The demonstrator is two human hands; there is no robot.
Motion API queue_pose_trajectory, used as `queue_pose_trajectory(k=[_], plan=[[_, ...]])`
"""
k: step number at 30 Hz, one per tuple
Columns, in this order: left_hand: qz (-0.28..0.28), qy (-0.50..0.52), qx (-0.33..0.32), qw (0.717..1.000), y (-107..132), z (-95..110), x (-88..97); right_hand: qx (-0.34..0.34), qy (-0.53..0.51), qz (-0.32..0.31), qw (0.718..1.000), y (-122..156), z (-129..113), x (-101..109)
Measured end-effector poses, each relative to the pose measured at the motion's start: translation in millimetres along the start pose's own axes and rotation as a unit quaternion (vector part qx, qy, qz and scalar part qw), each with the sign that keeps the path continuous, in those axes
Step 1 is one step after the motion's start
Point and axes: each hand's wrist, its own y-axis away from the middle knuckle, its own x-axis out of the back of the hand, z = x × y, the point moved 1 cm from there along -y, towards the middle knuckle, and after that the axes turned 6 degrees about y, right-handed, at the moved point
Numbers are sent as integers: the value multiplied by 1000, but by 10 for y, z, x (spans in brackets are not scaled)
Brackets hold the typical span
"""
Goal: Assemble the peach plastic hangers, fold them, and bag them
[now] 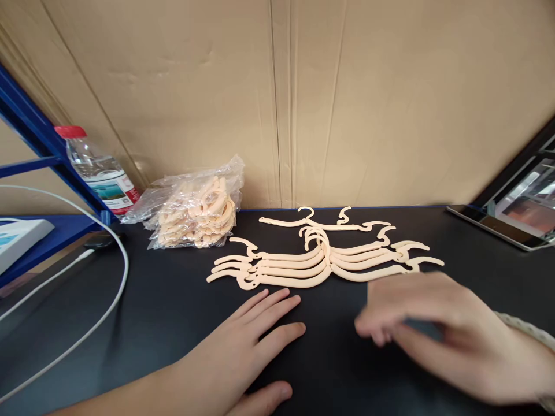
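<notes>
My left hand (255, 341) lies flat on the black table with its fingers spread, just in front of several peach plastic folding hangers (295, 271). Nothing is in it. These hangers overlap in a row, arms opened out to both sides and hooks gathered in the middle. Behind them lies another hanger (281, 222), with a small curved piece (344, 216) by its right arm. My right hand (437, 329) hovers at the right, near the front hanger's right end. Its fingers curl down and are blurred by motion, so whether anything is between them cannot be seen.
A clear plastic bag (195, 208) of folded peach pieces stands at the back left. Beside it leans a red-capped water bottle (102, 167). A white cable (125, 271) loops across the left side. A tablet-like device (489, 228) lies at the right, before a cardboard wall (381, 104).
</notes>
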Motion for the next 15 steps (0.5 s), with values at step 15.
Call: queue_pose_trajectory(k=[15], plan=[[71,-20,-5,997,20,-13,-96,-130,400,-157,894,-837,1588,466]])
